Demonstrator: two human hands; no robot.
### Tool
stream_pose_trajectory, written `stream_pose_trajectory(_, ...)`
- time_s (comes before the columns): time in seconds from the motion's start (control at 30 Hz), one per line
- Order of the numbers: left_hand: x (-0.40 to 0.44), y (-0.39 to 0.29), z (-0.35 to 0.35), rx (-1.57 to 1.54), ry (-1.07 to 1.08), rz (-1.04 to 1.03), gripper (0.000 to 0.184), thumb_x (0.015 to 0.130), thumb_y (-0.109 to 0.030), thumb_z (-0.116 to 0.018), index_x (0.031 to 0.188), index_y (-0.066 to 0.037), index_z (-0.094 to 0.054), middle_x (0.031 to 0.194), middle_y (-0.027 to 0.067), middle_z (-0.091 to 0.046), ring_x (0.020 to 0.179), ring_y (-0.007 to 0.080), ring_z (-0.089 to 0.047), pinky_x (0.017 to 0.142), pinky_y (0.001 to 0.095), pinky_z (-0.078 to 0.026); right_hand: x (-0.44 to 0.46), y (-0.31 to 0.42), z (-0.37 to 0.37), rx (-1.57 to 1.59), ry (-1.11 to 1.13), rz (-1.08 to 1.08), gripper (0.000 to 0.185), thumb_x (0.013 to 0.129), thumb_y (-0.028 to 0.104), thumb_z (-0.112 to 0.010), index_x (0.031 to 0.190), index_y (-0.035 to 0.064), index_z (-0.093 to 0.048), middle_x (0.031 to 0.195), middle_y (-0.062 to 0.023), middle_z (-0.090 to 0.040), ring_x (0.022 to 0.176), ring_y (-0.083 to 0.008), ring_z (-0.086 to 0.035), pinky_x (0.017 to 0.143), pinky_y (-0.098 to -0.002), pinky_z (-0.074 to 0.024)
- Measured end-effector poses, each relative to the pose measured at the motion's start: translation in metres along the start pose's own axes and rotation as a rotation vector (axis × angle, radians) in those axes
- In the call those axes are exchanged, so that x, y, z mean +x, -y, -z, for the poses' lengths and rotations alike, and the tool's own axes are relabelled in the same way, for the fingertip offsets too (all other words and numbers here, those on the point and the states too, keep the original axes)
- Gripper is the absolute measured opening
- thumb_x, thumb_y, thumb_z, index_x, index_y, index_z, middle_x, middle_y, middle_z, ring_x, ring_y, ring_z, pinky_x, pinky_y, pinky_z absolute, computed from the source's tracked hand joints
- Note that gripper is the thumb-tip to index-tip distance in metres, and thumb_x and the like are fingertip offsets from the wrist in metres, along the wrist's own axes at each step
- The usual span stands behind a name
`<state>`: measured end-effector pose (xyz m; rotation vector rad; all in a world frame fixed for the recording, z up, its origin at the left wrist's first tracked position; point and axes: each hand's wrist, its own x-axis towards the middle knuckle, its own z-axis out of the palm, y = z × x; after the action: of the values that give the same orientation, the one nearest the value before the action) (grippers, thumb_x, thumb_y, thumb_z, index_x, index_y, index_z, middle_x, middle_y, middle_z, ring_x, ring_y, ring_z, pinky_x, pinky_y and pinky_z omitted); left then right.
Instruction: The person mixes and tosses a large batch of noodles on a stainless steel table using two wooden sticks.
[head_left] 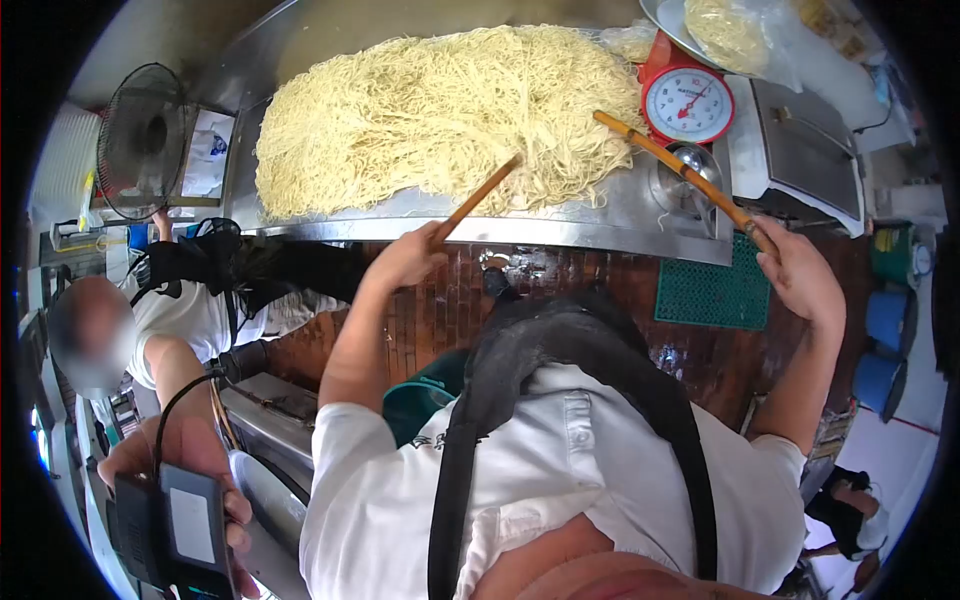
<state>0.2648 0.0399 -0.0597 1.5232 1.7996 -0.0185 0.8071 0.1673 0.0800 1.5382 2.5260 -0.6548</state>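
A wide heap of pale yellow noodles [440,110] covers most of the steel table [650,215] in front of me. My left hand [405,258] is closed around one end of a short wooden stick [480,197], whose far tip reaches the near part of the noodles. In my right hand [803,275] is a longer bamboo stick [690,172], slanting up and left so that its tip lies over the heap's right side. A red dial scale [690,106] and a shiny metal bowl [682,185] stand beside the noodles, the bowl partly under the bamboo stick.
Bagged noodles [728,35] rest on the scale's pan. A black fan [142,142] stands left of the table. Close on my left, another person [190,340] holds a black device [170,535]. A green mat [712,293] lies on the wet brown floor. Farther right is another person [850,515].
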Motion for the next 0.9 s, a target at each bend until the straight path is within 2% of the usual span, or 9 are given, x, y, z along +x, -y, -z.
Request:
stream_pose_trajectory(0.1,-0.059,0.025,0.042,-0.046,-0.011,0.034,0.058,0.085,-0.016,-0.075,0.137,-0.005,-0.054,0.106,0.0230,-0.070,0.098,0.0389,-0.068,0.086,0.0426,-0.052,-0.006,0.007,0.007,0.064,-0.010,0.041,0.048,0.091,0.007,-0.061,0.137,0.0016,-0.052,0.107,-0.0279,-0.065,0.103,-0.0470,-0.061,0.089,-0.0511,-0.0483)
stream_pose_trajectory(0.17,-0.091,0.021,0.071,-0.203,0.073,0.391,0.056,0.085,-0.012,-0.075,0.136,-0.005,-0.054,0.108,0.0214,-0.070,0.100,0.0356,-0.068,0.088,0.0407,-0.051,-0.005,0.013,-0.001,0.111,0.013,0.022,0.047,0.091,0.006,-0.061,0.137,0.0008,-0.052,0.109,-0.0284,-0.065,0.104,-0.0474,-0.061,0.090,-0.0510,-0.0482)
stream_pose_trajectory(0.23,-0.091,0.043,0.061,-0.193,-0.087,0.264,0.053,0.085,-0.011,-0.074,0.134,-0.005,-0.055,0.106,0.0213,-0.070,0.096,0.0355,-0.068,0.084,0.0416,-0.052,0.010,0.020,-0.020,0.183,0.071,-0.025,0.047,0.092,0.008,-0.060,0.138,0.0000,-0.051,0.115,-0.0295,-0.065,0.109,-0.0478,-0.060,0.093,-0.0503,-0.0484)
stream_pose_trajectory(0.33,-0.037,0.078,0.007,-0.067,-0.239,0.043,0.052,0.087,-0.015,-0.073,0.135,-0.005,-0.055,0.110,0.0245,-0.069,0.100,0.0383,-0.068,0.087,0.0438,-0.052,0.073,-0.015,-0.142,0.165,-0.109,0.127,0.052,0.095,0.009,-0.053,0.146,0.0006,-0.045,0.120,-0.0298,-0.064,0.113,-0.0460,-0.061,0.099,-0.0492,-0.0481)
stream_pose_trajectory(0.37,-0.008,0.053,-0.001,-0.155,-0.085,0.216,0.055,0.088,-0.016,-0.072,0.137,-0.004,-0.052,0.119,0.0278,-0.066,0.113,0.0409,-0.064,0.095,0.0435,-0.050,0.094,-0.003,-0.169,0.206,-0.114,0.069,0.054,0.095,0.010,-0.052,0.147,0.0001,-0.042,0.119,-0.0305,-0.064,0.111,-0.0463,-0.062,0.098,-0.0495,-0.0485)
stream_pose_trajectory(0.5,0.112,0.020,-0.071,-0.239,-0.141,0.119,0.074,0.087,-0.028,-0.077,0.145,0.002,-0.041,0.123,0.0313,-0.064,0.121,0.0455,-0.059,0.102,0.0457,-0.047,0.164,0.063,-0.235,0.373,-0.067,-0.108,0.059,0.099,0.016,-0.053,0.151,-0.0027,-0.032,0.114,-0.0341,-0.065,0.103,-0.0489,-0.064,0.092,-0.0501,-0.0511)
stream_pose_trajectory(0.6,0.130,0.016,-0.097,-0.315,-0.287,0.073,0.081,0.088,-0.030,-0.079,0.147,0.004,-0.035,0.106,0.0267,-0.070,0.097,0.0411,-0.070,0.083,0.0456,-0.057,0.162,0.085,-0.249,0.487,-0.160,-0.100,0.063,0.099,0.018,-0.056,0.152,-0.0023,-0.030,0.112,-0.0345,-0.065,0.103,-0.0499,-0.064,0.092,-0.0495,-0.0517)
stream_pose_trajectory(0.77,0.094,0.048,-0.104,-0.908,0.090,0.271,0.084,0.089,-0.033,-0.080,0.149,0.001,-0.031,0.077,0.0074,-0.062,0.051,0.0139,-0.059,0.044,0.0340,-0.055,0.134,0.050,-0.279,0.601,-0.196,-0.011,0.063,0.099,0.023,-0.059,0.151,0.0000,-0.034,0.129,-0.0311,-0.060,0.124,-0.0441,-0.056,0.105,-0.0445,-0.0449)
stream_pose_trajectory(0.9,0.082,0.064,-0.127,-0.989,0.001,0.265,0.084,0.088,-0.033,-0.081,0.148,-0.002,-0.032,0.076,0.0061,-0.061,0.053,0.0147,-0.060,0.050,0.0354,-0.060,0.108,0.039,-0.257,0.680,-0.054,-0.132,0.057,0.100,0.029,-0.059,0.146,0.0005,-0.041,0.133,-0.0284,-0.058,0.128,-0.0407,-0.055,0.107,-0.0416,-0.0423)
